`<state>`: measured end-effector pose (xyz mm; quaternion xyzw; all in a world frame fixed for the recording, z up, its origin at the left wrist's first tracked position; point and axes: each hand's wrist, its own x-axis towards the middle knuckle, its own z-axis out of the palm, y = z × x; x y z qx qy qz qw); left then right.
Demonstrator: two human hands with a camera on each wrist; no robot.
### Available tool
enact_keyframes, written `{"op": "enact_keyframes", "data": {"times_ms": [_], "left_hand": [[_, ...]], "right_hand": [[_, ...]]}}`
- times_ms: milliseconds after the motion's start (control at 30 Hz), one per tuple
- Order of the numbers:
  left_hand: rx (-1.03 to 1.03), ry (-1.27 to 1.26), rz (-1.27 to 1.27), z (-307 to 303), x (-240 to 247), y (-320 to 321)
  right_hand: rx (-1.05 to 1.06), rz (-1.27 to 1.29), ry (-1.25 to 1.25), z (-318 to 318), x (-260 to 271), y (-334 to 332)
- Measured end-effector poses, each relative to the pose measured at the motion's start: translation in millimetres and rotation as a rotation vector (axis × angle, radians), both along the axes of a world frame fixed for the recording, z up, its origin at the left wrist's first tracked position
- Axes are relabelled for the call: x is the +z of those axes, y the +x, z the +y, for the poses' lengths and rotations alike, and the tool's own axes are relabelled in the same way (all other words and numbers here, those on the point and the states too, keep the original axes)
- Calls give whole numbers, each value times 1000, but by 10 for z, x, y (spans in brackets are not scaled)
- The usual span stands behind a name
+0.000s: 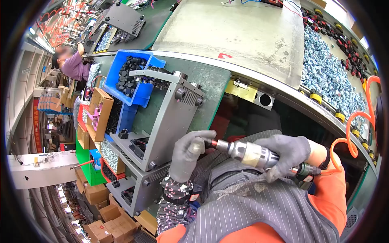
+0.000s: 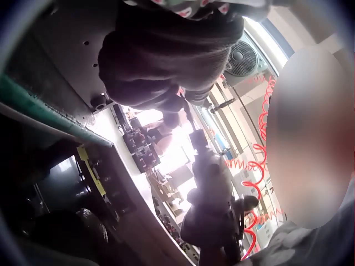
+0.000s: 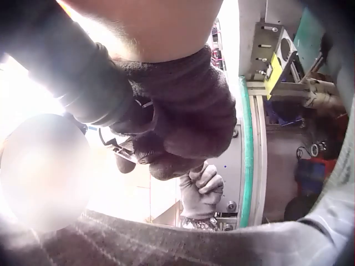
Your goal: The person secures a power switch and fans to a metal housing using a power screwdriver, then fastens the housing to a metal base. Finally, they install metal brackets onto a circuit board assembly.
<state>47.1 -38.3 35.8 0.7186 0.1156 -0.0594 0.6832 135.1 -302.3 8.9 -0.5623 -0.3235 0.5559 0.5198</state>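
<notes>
My gloved right hand (image 1: pixel 285 154) grips a pneumatic screwdriver (image 1: pixel 253 155) with a silver body wrapped in pale tape, held level above the lap. An orange air hose runs from its rear end. The screwdriver's bit (image 1: pixel 213 143) points at my gloved left hand (image 1: pixel 186 156), whose curled fingers and thumb pinch around the tip. Seen in the left wrist view, the bit (image 2: pixel 188 116) reaches up to the fingertips; whatever small part may sit inside them is hidden. Beside the left hand, grey metal housings (image 1: pixel 168 117) with dark round feet stand along the bench.
A blue bin (image 1: pixel 152 60) of black round parts stands behind the housings. Silver screws fill a long trough (image 1: pixel 324 60) at the right. A coiled orange hose (image 1: pixel 352 117) hangs at the right edge. Another person (image 1: pixel 73 65) works farther down the line. Cardboard boxes (image 1: pixel 97 194) sit at lower left.
</notes>
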Motion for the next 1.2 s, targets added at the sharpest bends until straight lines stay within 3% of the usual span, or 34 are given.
{"op": "enact_keyframes", "data": {"times_ms": [33,67,133,167,200,267,367,400,467,800,833,1133,1200], "left_hand": [[-27,-20,-24,-28,17,13],[-25,-16,-27,-28,55,37],[-29,842,-405,-28,169,86],[76,969,-395,-57,278,95],[218,1077,-404,-114,387,125],[332,1367,-560,33,443,270],[380,1559,-466,230,441,450],[387,1562,-470,246,435,460],[321,1586,-233,268,419,473],[209,1593,-50,254,478,508],[187,1504,129,210,565,534],[89,1459,137,305,530,554],[82,1474,131,314,523,555]], "right_hand": [[-40,-67,28,31,26,35],[-55,-48,-100,49,152,111],[-171,-102,-73,119,123,236],[-200,-83,-138,137,76,298],[-215,-262,-128,173,91,354],[-256,-260,-113,221,11,437],[-240,-273,-96,294,-44,510],[-238,-279,-92,313,-27,525],[-222,-297,-165,342,1,537],[-208,-303,-123,337,-74,577],[-205,-320,-137,336,-81,586],[-238,-179,-157,422,21,614],[-208,-302,-191,440,55,645]]}}
